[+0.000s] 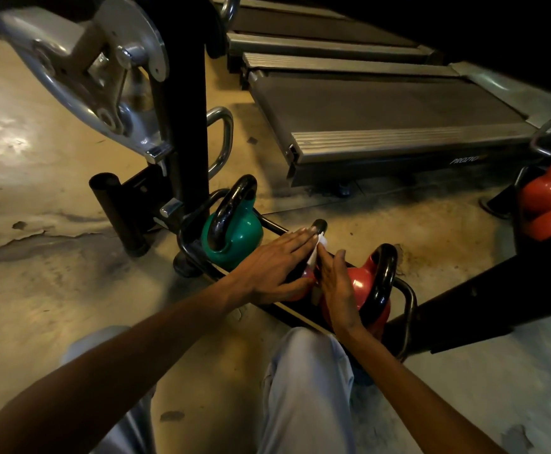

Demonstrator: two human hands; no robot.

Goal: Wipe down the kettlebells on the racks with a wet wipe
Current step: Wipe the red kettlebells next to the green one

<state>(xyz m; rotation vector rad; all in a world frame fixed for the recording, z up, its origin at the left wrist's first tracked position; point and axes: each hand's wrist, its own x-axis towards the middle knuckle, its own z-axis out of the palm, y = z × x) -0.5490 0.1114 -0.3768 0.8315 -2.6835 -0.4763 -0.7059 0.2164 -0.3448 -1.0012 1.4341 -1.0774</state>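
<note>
A low black rack [410, 299] on the floor carries three kettlebells. The green kettlebell [234, 231] stands at its left end and a red kettlebell [362, 283] at its right end, both with black handles. Between them is a pinkish-red kettlebell [307, 274], mostly hidden by my hands; only its black handle tip shows. My left hand [274, 267] lies flat along that handle with fingers straight. My right hand [336, 286] presses a white wet wipe [317, 252] against the same handle, just right of my left fingers.
A black upright post with chrome machine parts [182, 103] rises behind the green kettlebell. Treadmill decks [382, 119] lie beyond the rack. More red kettlebells [549, 204] sit on another rack at far right. My knees in light trousers [306, 381] are close below.
</note>
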